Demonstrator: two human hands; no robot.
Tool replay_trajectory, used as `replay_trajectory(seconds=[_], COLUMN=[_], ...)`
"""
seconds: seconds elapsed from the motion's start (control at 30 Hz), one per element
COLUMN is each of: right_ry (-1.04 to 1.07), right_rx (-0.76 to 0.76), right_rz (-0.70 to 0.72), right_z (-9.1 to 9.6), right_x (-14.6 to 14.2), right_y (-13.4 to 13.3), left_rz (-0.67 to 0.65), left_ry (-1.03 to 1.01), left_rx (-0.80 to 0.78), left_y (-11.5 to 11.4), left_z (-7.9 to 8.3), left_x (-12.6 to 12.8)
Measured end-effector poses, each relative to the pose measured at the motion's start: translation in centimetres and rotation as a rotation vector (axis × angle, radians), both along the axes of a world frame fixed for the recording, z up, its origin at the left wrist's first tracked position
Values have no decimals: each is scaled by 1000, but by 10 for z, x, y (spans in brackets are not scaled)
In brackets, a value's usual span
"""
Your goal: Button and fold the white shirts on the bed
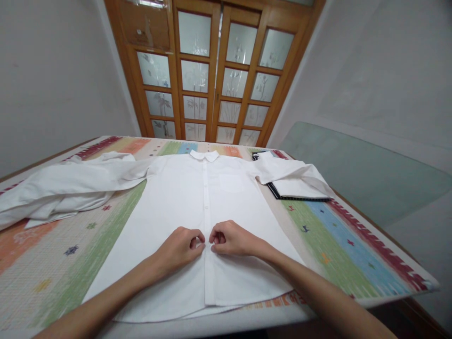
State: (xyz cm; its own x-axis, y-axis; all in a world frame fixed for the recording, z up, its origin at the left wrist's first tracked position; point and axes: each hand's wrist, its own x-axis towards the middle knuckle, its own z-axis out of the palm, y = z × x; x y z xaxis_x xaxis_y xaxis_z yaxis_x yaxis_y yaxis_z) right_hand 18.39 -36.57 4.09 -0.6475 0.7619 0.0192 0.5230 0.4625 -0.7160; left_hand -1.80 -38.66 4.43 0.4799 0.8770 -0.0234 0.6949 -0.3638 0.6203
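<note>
White shirt (183, 197) flat on desk (353, 245), front up, collar far from hands. Left hand (181, 248), right hand (231, 239) side by side, fingers curled narrow, pinching button placket (205, 197) between them. Dark notebook (272, 189) beyond right hand, under sleeve.

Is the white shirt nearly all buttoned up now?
Getting there. The shirt lies flat, and its front looks closed from the collar down to the left hand and right hand, which pinch the front strip. The bit below them looks open, and both sleeves lie spread out.
</note>
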Motion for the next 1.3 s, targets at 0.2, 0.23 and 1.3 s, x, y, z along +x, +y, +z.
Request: replay_trajectory(seconds=[0.2, 0.23, 1.3], right_ry=[19, 21, -13], right_rx=[-86, -92, 47], right_rz=[-40, -45, -199], right_z=[-3, -3, -2], right_x=[0, 0, -8], right_y=[1, 1, -15], left_rz=[68, 69, 333], left_ry=[18, 13, -285], left_rx=[-35, -38, -427], left_y=[-1, -2, -7], left_z=[0, 0, -4], left_x=[3, 4, 26])
